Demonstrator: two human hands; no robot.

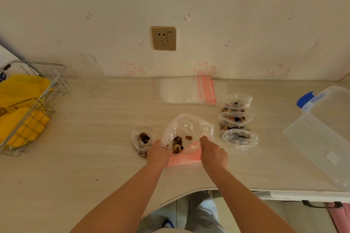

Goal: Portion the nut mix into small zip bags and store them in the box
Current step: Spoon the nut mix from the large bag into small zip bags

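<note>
A large clear bag of nut mix stands open at the middle of the table, with a few nuts left inside. My left hand grips its near left rim and my right hand pinches its near right rim. A small zip bag with nuts stands open just left of my left hand. Three more filled small bags lie in a row to the right. A stack of empty zip bags with red strips lies by the wall. The clear plastic box with a blue latch sits at the right edge.
A wire basket with yellow packets stands at the left. A clear cup is by the wall behind it. A wall socket is above the table. The table's front edge curves inward near my body, and crumbs dot the surface.
</note>
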